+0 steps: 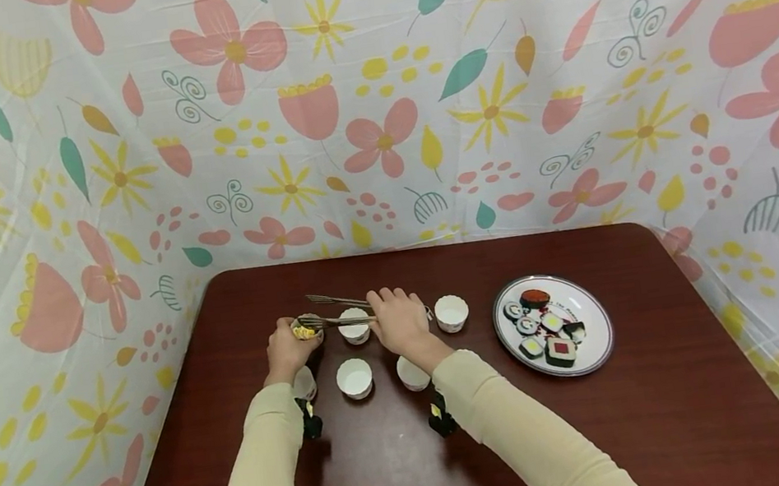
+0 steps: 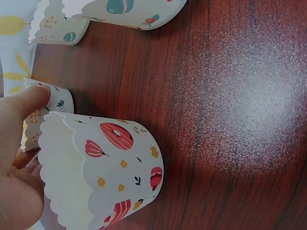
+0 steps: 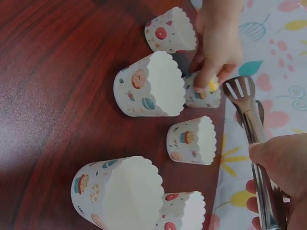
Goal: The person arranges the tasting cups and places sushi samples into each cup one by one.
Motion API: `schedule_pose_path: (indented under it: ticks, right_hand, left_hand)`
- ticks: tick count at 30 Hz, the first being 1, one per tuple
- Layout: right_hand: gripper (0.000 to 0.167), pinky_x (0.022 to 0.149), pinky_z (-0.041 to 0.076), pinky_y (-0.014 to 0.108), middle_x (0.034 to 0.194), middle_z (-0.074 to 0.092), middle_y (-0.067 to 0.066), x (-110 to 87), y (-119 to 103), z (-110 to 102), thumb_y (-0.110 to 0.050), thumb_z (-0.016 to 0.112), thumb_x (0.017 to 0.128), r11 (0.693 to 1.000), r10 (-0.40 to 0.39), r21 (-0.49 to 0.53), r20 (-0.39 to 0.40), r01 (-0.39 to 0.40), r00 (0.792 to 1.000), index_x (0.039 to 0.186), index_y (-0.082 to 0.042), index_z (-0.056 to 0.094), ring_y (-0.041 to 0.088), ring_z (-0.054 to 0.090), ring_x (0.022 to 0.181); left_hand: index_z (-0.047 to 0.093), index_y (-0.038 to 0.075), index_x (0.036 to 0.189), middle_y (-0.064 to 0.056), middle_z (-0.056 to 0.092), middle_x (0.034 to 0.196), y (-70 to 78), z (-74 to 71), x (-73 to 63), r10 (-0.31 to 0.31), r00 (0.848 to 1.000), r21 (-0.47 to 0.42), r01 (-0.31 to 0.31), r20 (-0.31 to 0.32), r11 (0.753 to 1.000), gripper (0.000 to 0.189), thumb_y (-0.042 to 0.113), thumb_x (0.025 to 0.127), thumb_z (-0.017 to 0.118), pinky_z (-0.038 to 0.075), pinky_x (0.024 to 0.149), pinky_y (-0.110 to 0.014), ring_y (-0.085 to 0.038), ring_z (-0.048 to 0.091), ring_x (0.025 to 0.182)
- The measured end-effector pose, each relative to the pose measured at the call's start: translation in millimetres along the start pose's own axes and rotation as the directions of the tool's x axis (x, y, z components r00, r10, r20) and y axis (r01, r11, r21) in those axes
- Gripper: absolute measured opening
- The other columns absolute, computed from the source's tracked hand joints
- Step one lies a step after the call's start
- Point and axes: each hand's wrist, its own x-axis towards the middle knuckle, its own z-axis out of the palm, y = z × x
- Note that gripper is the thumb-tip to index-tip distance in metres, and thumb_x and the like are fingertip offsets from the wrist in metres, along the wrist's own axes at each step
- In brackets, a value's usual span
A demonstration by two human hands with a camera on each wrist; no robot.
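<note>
My left hand (image 1: 287, 350) grips a small patterned paper baking cup (image 3: 202, 99) at the back left of the table, thumb on its outer wall. Yellow pieces (image 1: 305, 333) show inside that cup. In the right wrist view my right hand (image 3: 283, 165) holds metal tongs (image 3: 255, 122) with slotted heads, thumb along one arm and fingers behind. The tongs' arms stand spread apart, and one head overlaps the cup's rim in the head view. Close below my left hand stands another paper cup (image 2: 127, 167) with red prints.
More white paper cups stand around my hands, among them a back middle cup (image 1: 355, 332), a front middle cup (image 1: 355, 379), one under my right wrist (image 1: 411, 373) and one further right (image 1: 452, 314). A round plate (image 1: 591, 323) with printed sushi lies on the right.
</note>
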Motion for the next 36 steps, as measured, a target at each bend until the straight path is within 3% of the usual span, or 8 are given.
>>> schedule_pose_path:
  ticks: [8, 17, 24, 36]
  right_hand:
    - [0.042, 0.083, 0.045, 0.038, 0.115, 0.055, 0.002, -6.5, 7, -12, -0.04, 0.058, 0.089, 1.0, -0.012, -0.002, -0.027, 0.012, 1.0, 0.123, -0.018, 0.047, 0.022, 0.052, 0.102]
    - [0.04, 0.073, 0.044, 0.036, 0.106, 0.057, 0.002, -16.8, 25, -18, -0.038, 0.062, 0.086, 0.999, -0.051, -0.007, -0.146, 0.051, 0.988, 0.118, -0.017, 0.051, 0.022, 0.054, 0.095]
    - [0.044, 0.069, 0.043, 0.037, 0.107, 0.058, 0.005, -26.6, 42, -22, -0.034, 0.066, 0.084, 0.997, -0.072, 0.009, -0.181, 0.075, 0.981, 0.121, -0.014, 0.052, 0.024, 0.054, 0.092]
    - [0.047, 0.063, 0.041, 0.036, 0.101, 0.059, 0.005, -54.0, 85, -23, -0.031, 0.071, 0.08, 0.995, -0.099, -0.031, -0.321, 0.094, 0.942, 0.119, -0.013, 0.054, 0.025, 0.054, 0.086]
  left_hand:
    - [0.039, 0.001, 0.128, -0.025, 0.053, 0.117, 0.0, 1.1, 0.0, 0.002, 1.0, 0.01, -0.002, -0.007, 1.0, 0.067, 0.028, 0.077, 0.073, 0.045, 0.083, -0.05, -0.041, 0.054, 0.103]
    - [0.04, 0.0, 0.128, -0.026, 0.052, 0.119, -2.4, 0.3, 2.1, 0.012, 1.0, 0.022, -0.012, -0.004, 1.0, 0.067, 0.029, 0.077, 0.072, 0.043, 0.088, -0.052, -0.043, 0.052, 0.107]
    - [0.042, 0.0, 0.126, -0.025, 0.054, 0.118, -4.0, 0.7, 4.7, 0.021, 1.0, 0.022, -0.021, -0.008, 1.0, 0.067, 0.031, 0.075, 0.074, 0.042, 0.089, -0.052, -0.042, 0.053, 0.107]
    - [0.042, 0.0, 0.126, -0.024, 0.054, 0.119, -1.6, 1.0, 2.5, 0.016, 1.0, 0.021, -0.016, -0.004, 1.0, 0.067, 0.031, 0.076, 0.074, 0.043, 0.088, -0.051, -0.041, 0.053, 0.107]
